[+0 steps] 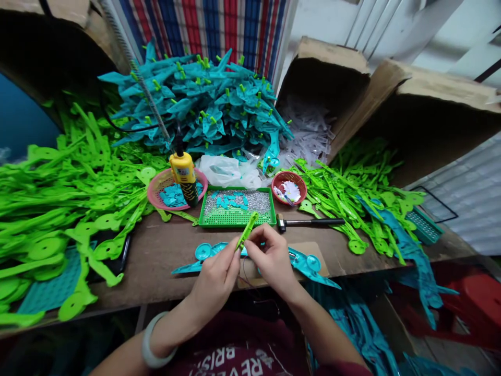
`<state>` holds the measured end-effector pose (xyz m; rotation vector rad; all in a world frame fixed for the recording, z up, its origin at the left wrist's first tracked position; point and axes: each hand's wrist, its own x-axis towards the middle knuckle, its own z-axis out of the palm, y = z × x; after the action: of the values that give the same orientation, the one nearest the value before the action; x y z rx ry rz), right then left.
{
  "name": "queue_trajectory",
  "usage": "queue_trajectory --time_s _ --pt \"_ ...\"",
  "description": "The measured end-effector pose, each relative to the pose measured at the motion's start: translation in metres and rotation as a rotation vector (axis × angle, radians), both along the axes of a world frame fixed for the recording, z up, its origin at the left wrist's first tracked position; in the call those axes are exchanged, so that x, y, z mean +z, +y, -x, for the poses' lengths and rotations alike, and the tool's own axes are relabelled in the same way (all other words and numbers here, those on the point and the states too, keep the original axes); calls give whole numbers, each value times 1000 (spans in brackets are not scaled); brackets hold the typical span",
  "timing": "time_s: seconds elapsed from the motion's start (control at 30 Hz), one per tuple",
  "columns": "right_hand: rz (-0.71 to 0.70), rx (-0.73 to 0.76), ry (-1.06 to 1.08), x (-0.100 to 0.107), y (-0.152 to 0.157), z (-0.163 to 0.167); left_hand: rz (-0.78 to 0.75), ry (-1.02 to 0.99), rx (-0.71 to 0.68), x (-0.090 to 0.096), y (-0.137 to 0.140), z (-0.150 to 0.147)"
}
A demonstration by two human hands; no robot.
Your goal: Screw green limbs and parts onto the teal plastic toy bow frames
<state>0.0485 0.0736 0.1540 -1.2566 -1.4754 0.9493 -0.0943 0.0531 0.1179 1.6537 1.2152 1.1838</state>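
Note:
My left hand (219,271) is closed on a narrow light-green plastic piece (248,228), which points up and away at a slant. Close against its lower end, my right hand (274,257) has thumb and fingers pinched together; what sits between them is too small to make out. Thin wires (246,267) hang below the hands. Beneath them a long teal plastic shell (309,265) lies across a piece of cardboard (313,251) at the table's front edge, its middle hidden by my hands.
A green tray (238,224) of small metal parts and teal pieces stands ahead, with a hammer (309,222) to its right. A yellow electric screwdriver (183,177) hangs over a pink basket (156,190). Green parts (43,193) heap at both sides; teal parts (203,104) pile behind.

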Motion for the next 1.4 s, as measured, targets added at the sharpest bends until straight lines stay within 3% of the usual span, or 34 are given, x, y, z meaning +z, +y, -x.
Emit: queue_trajectory --time_s 0.2,0.5,0.7,0.83,0.9,1.17,1.3,1.4 --pt "-134 71 -141 -7 -5 -6 -107 124 56 -16 3 2" --pt "-40 147 -24 -19 -6 -15 -202 176 106 -22 -9 1" --pt "-319 75 -255 -29 -10 -16 -415 256 135 -28 -14 -2" --pt "-531 47 -281 -40 -12 -16 -369 252 108 -23 -20 -5" --pt "-572 19 -257 -45 -14 -16 -315 245 69 -19 -21 -6" --pt "-475 -57 -247 -48 -20 -10 -372 446 23 -18 -20 -4" --pt "-119 -72 20 -43 -23 -5 -367 506 11 -24 -22 -2" --pt "94 28 241 -38 -24 -3 -375 454 35 -21 -21 0"
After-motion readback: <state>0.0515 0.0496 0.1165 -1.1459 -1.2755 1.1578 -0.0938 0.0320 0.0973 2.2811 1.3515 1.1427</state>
